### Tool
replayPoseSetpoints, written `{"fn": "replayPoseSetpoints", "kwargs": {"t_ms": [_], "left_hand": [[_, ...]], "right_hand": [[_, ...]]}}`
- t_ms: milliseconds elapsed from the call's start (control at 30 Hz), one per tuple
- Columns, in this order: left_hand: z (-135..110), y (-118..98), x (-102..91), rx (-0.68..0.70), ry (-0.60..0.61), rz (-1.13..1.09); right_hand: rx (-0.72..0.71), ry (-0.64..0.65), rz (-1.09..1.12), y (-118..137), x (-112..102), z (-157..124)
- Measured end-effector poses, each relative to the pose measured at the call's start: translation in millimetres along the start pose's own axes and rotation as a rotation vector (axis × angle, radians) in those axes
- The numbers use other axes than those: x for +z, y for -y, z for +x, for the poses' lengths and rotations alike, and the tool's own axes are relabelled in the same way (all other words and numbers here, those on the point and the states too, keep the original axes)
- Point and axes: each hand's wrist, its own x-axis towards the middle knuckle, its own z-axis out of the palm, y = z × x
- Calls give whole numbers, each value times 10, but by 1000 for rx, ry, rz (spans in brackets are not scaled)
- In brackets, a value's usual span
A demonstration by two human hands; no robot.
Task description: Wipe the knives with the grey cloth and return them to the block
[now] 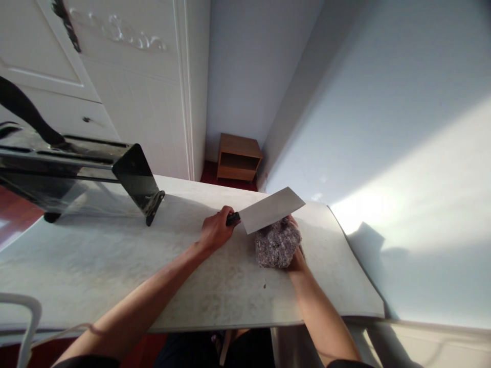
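Observation:
My left hand [219, 228] is closed around the black handle of a cleaver [273, 208]. Its broad, flat blade points to the right, slightly upward in the view. A fuzzy grey-brown cloth [276, 245] is bunched in my right hand [296, 255], just below the blade. The cloth's upper part meets the blade's lower edge; whether it presses on the metal I cannot tell. Most of my right fingers are hidden behind the cloth and blade. Both hands are above a pale tabletop [184, 296].
On the table's left stands a dark knife block [130, 179] with a black-handled tool [30, 110] in a slot. A small dark speck [264, 286] lies near the front edge. Beyond are a white cabinet [146, 102], a brown nightstand [240, 156] and a wall at right.

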Motion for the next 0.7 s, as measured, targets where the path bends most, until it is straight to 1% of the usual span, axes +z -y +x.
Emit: {"fn": "replayPoseSetpoints", "kwargs": {"t_ms": [100,167,233,400,500,700], "left_hand": [[22,14,5,-10,16,15],[32,23,12,-11,18,18],[37,28,17,-9,18,16],[29,17,7,-2,4,30],[23,5,-10,6,-23,29],[25,-8,-41,5,-71,16]], "right_hand": [[68,18,102,74,1,52],[112,54,134,116,-4,77],[133,55,177,144,-13,96],[99,-3,306,159,-13,127],[85,-28,337,160,2,124],[131,30,306,166,-1,109]]}}
